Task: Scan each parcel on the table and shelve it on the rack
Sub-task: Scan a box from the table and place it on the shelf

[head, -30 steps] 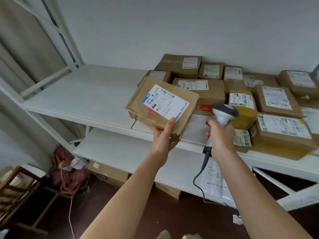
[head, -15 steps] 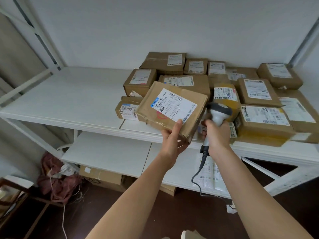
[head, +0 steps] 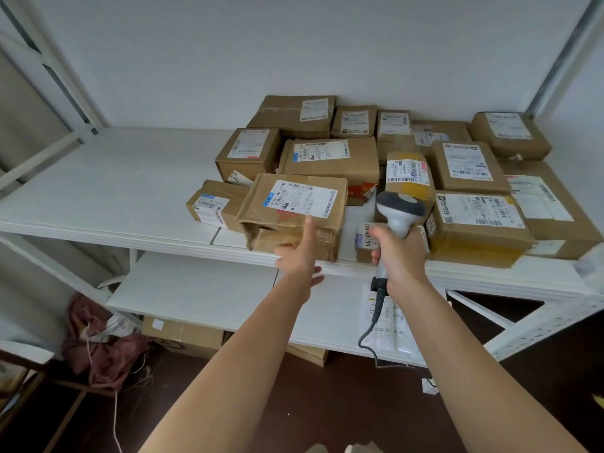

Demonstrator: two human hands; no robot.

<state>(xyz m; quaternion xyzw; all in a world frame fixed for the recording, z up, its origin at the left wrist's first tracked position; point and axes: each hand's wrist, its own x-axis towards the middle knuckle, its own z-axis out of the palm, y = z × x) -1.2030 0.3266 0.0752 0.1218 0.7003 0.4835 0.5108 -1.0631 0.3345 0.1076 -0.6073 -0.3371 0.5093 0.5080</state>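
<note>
While a brown cardboard parcel [head: 292, 214] with a white shipping label sits at the centre of the frame, on the front edge of a white rack shelf [head: 108, 188], the left hand [head: 299, 256] reaches to it with fingers straight, thumb tip touching the label's lower edge, nothing clamped in its grip. Just right of centre, the right hand [head: 397, 253] has its grip wrapped tight around the handle of a grey barcode scanner [head: 398, 212], whose cord hangs down toward the lower shelf [head: 196, 289]. This looks like the shelving step ending: the parcel appears set down, and the next move likely calls for letting go and fetching another parcel to scan. A smaller box [head: 214, 204] touches the parcel's left side; behind and to the right, a crowd of labelled boxes [head: 470, 220] fills the shelf to the right upright. Bare shelf stretches across the left half of the frame, giving room there. The parcel's near face sits close to the shelf lip, so a nudge backward would steady it.
</note>
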